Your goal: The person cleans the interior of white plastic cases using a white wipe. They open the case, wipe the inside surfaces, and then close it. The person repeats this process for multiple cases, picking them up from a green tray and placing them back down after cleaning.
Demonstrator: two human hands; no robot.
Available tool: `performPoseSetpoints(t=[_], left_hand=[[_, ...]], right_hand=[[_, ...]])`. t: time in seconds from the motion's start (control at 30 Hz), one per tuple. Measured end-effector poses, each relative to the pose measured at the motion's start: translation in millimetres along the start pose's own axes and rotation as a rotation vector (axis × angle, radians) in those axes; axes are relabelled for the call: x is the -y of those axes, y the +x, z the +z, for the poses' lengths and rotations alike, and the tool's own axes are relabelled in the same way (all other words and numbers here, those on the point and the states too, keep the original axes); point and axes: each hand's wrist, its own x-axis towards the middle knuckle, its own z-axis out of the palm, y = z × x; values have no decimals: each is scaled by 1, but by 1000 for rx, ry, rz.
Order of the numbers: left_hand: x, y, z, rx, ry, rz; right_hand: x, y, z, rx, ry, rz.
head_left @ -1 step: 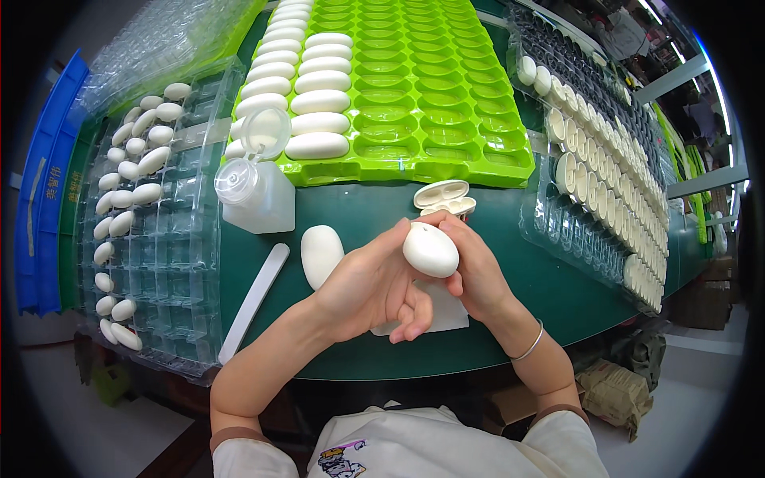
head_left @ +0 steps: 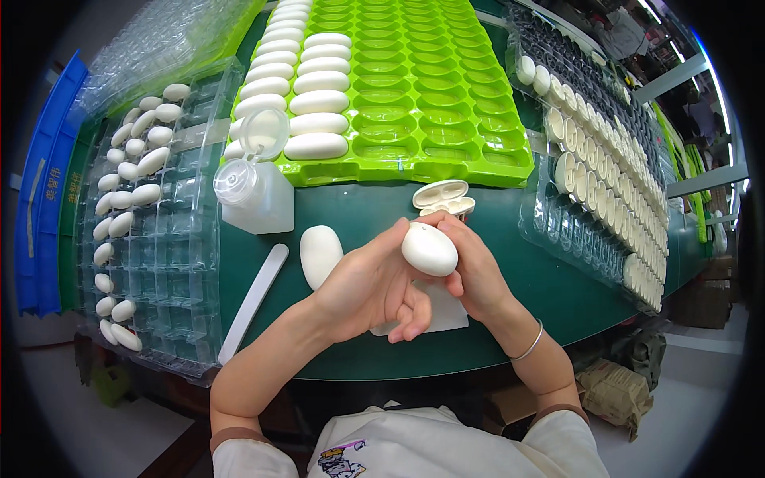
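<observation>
Between the fingertips of both hands I hold a closed, glossy white earbud case (head_left: 430,249), oval with a small dark mark near its top. My left hand (head_left: 370,283) pinches it with the thumb while its lower fingers curl loosely below. From the other side, my right hand (head_left: 474,267) grips it, a bracelet on the wrist. A second closed white case (head_left: 320,255) lies on the green tabletop beside my left hand. Just beyond my fingers sits an opened case (head_left: 443,197) with hollow wells. A white sheet or cloth (head_left: 446,309) shows partly beneath my hands.
A white strip-shaped file (head_left: 253,303) and a translucent bottle (head_left: 256,197) with its lid flipped up stand left. Ahead is a bright green tray (head_left: 478,163) with white cases in its left columns. Clear trays flank me: left (head_left: 187,271) with cases, right (head_left: 550,231) with opened shells.
</observation>
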Motion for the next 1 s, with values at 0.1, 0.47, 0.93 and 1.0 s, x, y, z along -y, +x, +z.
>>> performPoseSetpoints(t=[0.1, 0.47, 0.93, 1.0], left_hand=[[0, 0, 0, 27, 24, 10], [3, 3, 4, -139, 204, 161], [6, 4, -5, -487, 1666, 1084], [5, 5, -2, -488, 1622, 1087]], right_hand=[[-8, 3, -1, -1, 31, -61], [-3, 0, 1, 10, -35, -71], [0, -5, 1, 44, -156, -373], [-1, -4, 1, 48, -137, -475]])
